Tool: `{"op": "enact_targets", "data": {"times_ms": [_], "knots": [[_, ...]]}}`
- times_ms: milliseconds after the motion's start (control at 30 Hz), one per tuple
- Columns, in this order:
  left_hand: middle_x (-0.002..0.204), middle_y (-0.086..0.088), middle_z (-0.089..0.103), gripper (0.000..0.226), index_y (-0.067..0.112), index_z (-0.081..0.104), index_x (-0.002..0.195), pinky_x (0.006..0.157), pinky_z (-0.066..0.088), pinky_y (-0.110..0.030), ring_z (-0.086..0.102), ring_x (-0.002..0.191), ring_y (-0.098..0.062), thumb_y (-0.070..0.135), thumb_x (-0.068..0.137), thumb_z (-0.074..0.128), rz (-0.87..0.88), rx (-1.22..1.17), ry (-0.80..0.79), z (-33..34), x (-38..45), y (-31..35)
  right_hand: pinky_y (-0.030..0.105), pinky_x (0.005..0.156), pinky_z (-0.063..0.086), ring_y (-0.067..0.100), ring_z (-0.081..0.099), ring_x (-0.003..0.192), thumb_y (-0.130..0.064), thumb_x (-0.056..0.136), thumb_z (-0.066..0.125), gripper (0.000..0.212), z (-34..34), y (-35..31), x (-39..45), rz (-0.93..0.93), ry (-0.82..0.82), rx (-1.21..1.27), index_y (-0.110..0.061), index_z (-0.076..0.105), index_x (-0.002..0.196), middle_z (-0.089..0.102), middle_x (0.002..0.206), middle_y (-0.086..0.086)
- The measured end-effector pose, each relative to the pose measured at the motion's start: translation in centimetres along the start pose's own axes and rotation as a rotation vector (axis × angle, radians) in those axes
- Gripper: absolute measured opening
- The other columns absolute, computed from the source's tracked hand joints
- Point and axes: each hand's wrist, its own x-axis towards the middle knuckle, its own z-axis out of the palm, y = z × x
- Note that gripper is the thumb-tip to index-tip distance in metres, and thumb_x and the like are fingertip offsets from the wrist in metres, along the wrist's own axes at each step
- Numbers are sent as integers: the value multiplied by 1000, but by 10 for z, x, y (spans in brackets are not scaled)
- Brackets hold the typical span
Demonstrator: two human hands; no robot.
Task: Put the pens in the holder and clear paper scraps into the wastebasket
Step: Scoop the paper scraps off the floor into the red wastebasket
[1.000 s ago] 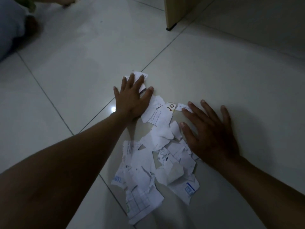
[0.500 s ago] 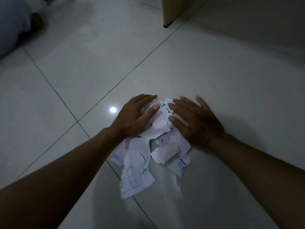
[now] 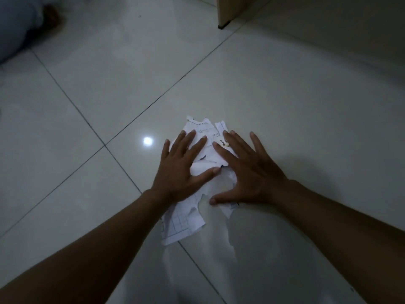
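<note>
Both hands [image 3: 219, 172] flat on paper scraps [image 3: 182, 224]

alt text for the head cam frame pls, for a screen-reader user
Two bare hands, left hand and right hand, press flat with spread fingers on a small pile of torn paper scraps on a dim white tiled floor. A wooden furniture leg stands at the top edge.

Indoor room: glossy tiled floor [image 3: 285, 106], wooden furniture leg [image 3: 228, 9].
</note>
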Motion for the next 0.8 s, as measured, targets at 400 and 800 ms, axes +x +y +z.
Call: {"op": "enact_targets", "data": {"times_ms": [400,800], "knots": [[167,-10,-1,136,19,13,159,118,13,-64,0,154,-28,91,55,63,182,27,-44,-19,-52,-30,58,122,0,22,-10,154,-101,53,45,131,-10,-6,4,-93,89,49,-35,5,158,-9,167,7],[153,-14,34,119,16,32,151,116,26,-58,29,144,-29,86,62,65,114,29,34,-8,-37,-25,52,112,38,27,46,134,-82,69,61,101,0,-13,-1,-131,341,248,-11,45,139,46,148,10]]}}
